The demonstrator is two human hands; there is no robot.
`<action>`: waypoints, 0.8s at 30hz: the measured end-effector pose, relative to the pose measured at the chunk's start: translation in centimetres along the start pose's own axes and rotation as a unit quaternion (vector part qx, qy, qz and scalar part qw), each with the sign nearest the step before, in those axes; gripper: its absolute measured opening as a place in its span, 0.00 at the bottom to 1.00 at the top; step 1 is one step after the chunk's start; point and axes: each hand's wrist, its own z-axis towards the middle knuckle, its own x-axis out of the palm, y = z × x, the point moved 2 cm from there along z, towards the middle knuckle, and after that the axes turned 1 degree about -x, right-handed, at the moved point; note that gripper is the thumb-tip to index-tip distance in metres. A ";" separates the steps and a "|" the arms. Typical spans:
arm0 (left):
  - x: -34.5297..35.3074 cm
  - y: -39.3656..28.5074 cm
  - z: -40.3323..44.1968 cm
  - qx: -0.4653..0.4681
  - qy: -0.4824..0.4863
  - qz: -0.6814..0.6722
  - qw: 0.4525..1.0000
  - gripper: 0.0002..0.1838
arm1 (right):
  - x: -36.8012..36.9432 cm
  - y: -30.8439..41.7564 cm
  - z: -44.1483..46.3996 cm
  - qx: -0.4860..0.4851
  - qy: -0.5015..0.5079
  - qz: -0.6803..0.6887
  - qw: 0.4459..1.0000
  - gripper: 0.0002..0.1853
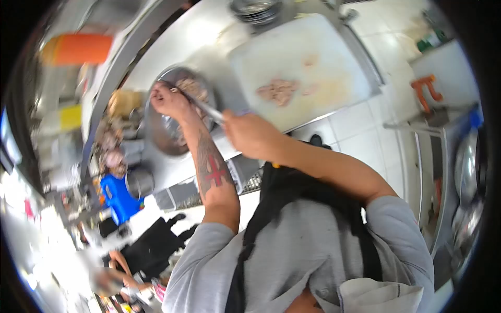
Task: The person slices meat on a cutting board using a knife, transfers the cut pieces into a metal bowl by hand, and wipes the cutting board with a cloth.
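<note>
My right hand (249, 134) is wrapped round the handle of a knife (203, 107), whose blade points left across a metal bowl (169, 142). Over the bowl's far left side, my left hand (169, 100) is closed with curled fingers near the blade's tip; whatever lies inside them is hidden. Pale chopped meat (192, 87) shows in the bowl, partly covered by the hand and blade. To the right, a small pile of chopped meat (279, 92) lies on a white cutting board (323, 57) with wet stains.
Stacked metal dishes (255, 10) stand behind the board. Left of the bowl are blurred food items, a metal container (140, 182) and a blue container (117, 195). An orange container (78, 49) sits upper left. Another person in a black apron (151, 250) is at lower left.
</note>
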 end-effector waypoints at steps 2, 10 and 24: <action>-6.9 4.5 3.1 -0.024 0.043 0.155 0.987 0.12 | -0.9 -0.7 -1.1 -0.004 0.029 0.045 0.999 0.13; -7.3 -2.6 4.8 0.103 0.143 0.241 0.955 0.08 | -13.7 -11.1 -11.4 0.297 -0.135 0.036 0.945 0.27; 16.1 6.6 -26.2 0.232 0.599 0.348 0.683 0.12 | -13.2 -15.2 -23.9 0.375 -0.204 0.108 0.898 0.14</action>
